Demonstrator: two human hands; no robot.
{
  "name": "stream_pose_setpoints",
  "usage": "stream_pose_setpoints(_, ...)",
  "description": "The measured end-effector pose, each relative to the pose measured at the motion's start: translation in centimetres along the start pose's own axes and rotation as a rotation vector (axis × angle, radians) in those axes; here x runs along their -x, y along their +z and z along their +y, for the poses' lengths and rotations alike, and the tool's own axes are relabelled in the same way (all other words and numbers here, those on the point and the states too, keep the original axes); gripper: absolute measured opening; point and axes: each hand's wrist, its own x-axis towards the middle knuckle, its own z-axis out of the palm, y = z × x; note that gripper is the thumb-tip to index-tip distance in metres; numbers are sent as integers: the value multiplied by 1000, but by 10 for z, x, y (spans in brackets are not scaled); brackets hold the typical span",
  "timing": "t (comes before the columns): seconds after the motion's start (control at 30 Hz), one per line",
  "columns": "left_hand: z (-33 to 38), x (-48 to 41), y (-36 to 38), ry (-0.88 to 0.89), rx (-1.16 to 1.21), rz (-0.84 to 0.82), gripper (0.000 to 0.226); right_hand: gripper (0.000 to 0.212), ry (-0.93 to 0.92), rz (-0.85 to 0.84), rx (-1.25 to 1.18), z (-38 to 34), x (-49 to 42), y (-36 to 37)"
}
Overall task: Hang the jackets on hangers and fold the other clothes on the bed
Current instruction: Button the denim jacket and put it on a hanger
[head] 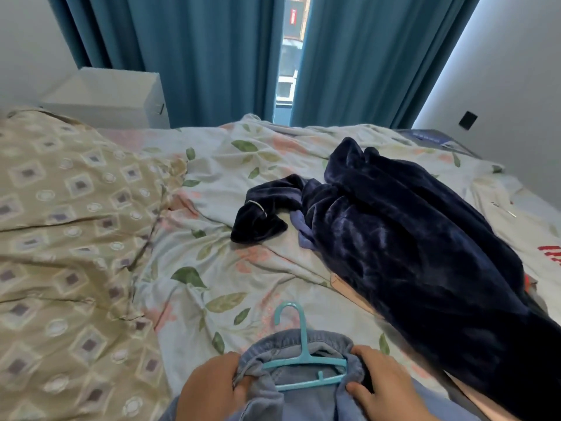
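**A:** What lies nearest the camera?

**B:** The person's two hands, at the near edge of the bed [243,268]. The left hand [212,387] grips the left side of the neck of a blue denim jacket [328,335]. The right hand [382,387] curls its fingers over the right side. Both hold cloth, and neither holds the hanger [303,362] itself.

**A:** How does the hanger lie between them?

**B:** Its long bar runs left to right, one end just beside each hand. The hook sticks out of the collar and points toward the far side. Neither hand looks clearly nearer, and the bar sits roughly midway between them.

**A:** So what does the next move turn on?

**B:** Probably on that left-right line. Each hand would draw its own shoulder of the jacket outward over its end of the bar. The hook stays free for lifting.

**A:** How does the jacket look?

**B:** It is soft, faded blue, and bunched at the neck. Its body runs toward the camera and out of view, and the teal hanger shows inside the opening.

**A:** Is there anything else to handle?

**B:** A dark blue velvet garment [409,238] lies crumpled along the right side of the bed, not yet folded or hung. Whether it is a jacket cannot be told.
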Motion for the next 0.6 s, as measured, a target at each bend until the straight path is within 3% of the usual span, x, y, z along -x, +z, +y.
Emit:
stream_pose_setpoints(0.13,-6,-23,-58,128,24,389,17,52,-124,311,48,-37,-37,-32)
stream_pose_setpoints(0.2,-13,-48,-89,149,-5,480,20,49,-162,414,95,-65,-72,-41)
stream_pose_setpoints(0.47,-57,-187,-139,140,-258,504,22,43,-88,400,215,-128,-212,-18)
stream_pose_setpoints(0.6,-81,-220,-115,163,-167,453,29,43,-93,419,282,-114,-234,13)
